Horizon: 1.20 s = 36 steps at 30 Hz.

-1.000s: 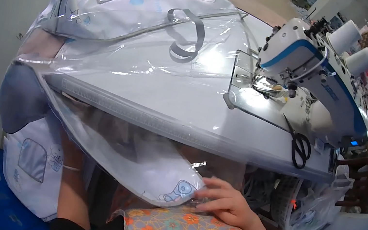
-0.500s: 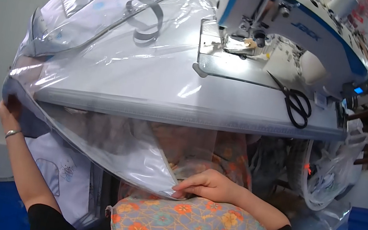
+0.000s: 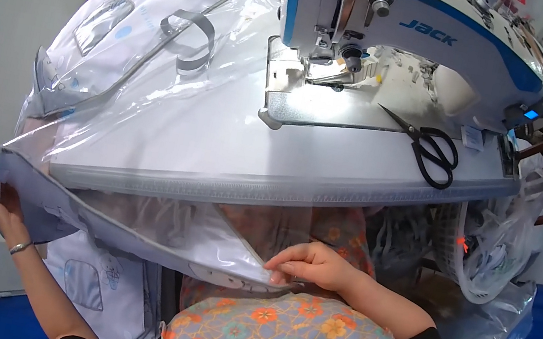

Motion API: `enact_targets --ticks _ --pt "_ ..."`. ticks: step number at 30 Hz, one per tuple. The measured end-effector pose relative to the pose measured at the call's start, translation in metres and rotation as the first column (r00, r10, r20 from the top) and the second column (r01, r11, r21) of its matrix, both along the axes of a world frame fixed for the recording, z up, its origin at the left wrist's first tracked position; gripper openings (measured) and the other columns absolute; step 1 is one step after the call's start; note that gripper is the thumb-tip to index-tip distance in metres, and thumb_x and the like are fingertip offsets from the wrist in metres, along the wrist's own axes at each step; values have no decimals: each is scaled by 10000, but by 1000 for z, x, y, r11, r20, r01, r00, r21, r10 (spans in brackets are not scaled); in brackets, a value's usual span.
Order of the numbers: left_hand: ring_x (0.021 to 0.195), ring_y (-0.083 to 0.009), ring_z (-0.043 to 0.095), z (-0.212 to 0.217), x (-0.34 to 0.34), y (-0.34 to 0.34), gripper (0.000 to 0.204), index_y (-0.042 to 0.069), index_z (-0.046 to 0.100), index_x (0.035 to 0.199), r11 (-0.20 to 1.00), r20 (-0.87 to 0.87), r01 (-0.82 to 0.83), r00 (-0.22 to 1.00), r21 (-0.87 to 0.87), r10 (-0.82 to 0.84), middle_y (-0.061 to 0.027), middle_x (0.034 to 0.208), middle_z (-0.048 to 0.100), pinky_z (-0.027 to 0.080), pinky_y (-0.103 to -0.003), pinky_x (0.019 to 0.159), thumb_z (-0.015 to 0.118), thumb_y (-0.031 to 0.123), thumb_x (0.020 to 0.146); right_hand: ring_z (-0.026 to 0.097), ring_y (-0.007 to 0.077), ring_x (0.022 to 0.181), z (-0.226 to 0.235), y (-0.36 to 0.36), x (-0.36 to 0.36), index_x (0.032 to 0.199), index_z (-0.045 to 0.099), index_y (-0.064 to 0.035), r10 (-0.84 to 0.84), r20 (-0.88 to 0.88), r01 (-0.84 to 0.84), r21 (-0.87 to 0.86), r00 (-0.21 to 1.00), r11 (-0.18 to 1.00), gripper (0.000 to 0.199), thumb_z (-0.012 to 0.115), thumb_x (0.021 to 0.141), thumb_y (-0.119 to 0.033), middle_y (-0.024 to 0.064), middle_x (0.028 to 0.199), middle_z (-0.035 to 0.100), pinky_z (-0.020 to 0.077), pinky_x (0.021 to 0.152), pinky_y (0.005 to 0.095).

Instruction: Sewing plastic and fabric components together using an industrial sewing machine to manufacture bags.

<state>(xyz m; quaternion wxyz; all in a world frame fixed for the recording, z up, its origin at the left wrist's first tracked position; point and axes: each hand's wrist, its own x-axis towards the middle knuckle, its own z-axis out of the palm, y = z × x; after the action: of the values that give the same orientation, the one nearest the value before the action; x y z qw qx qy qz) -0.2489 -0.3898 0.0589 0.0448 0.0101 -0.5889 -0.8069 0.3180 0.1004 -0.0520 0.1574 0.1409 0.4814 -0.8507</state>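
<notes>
My left hand [image 3: 8, 212] grips the left end of a clear plastic sheet with a grey bound edge [image 3: 130, 232], below the table's front edge. At the sheet's right end my right hand [image 3: 313, 264] pinches the same edge just above my lap. The sheet hangs between both hands in front of the white sewing table [image 3: 271, 169]. More clear plastic bag material with a grey strap handle [image 3: 188, 46] lies spread over the table's left half. A white and blue sewing machine [image 3: 410, 41] stands at the back right.
Black scissors [image 3: 434, 154] lie on the table to the right of the machine's needle plate. A mesh basket with plastic [image 3: 489, 251] hangs under the table's right side. White printed bags [image 3: 93, 276] hang low at the left. Blue floor shows below.
The view has swung right, bringing the sewing machine overhead. My left hand came into view at the lower left holding the sheet's end, and both hands now stretch the edge between them.
</notes>
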Motion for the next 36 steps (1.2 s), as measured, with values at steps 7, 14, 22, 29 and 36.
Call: enact_targets --ticks 7,14,22,29,36 --pt "990 -269 664 6 -24 24 292 -89 612 1114 997 -89 16 996 -72 -22 -186 1094 666 561 -367 940 481 149 1006 627 119 1019 -21 -6 -15 1208 647 -25 -60 -225 63 9 973 998 289 658 920 -51 56 1142 684 489 904 272" --pt "1071 -311 642 -3 -30 44 378 -106 571 1195 996 -94 1 995 -93 -10 -219 1197 635 508 -390 1031 372 181 1047 593 106 1036 -24 9 -31 1230 606 10 57 -145 -43 97 988 994 351 698 898 -57 50 1118 675 472 917 270" --pt "1120 -319 624 -4 -18 78 393 -115 548 1222 999 -40 -9 999 -34 8 -225 1222 623 491 -411 1055 353 180 1050 565 125 1108 -35 12 -29 1257 596 -6 -48 -138 49 0 989 999 372 685 918 -132 69 1231 642 451 973 323" --pt "1318 -290 449 5 76 206 425 -63 425 1381 959 -303 -54 952 -278 -35 -213 1416 466 349 -415 1132 387 186 1039 583 214 1134 -57 -1 -42 1232 599 11 63 -383 84 354 922 931 353 662 932 -165 132 1194 650 451 985 362" --pt "1369 -380 409 -14 336 431 589 -55 512 1334 70 -70 3 -97 -998 -993 -223 1416 473 307 -499 1142 676 132 799 589 273 1134 -30 0 -35 1231 613 -18 205 -553 111 484 808 868 350 653 939 -207 162 1219 627 450 996 391"
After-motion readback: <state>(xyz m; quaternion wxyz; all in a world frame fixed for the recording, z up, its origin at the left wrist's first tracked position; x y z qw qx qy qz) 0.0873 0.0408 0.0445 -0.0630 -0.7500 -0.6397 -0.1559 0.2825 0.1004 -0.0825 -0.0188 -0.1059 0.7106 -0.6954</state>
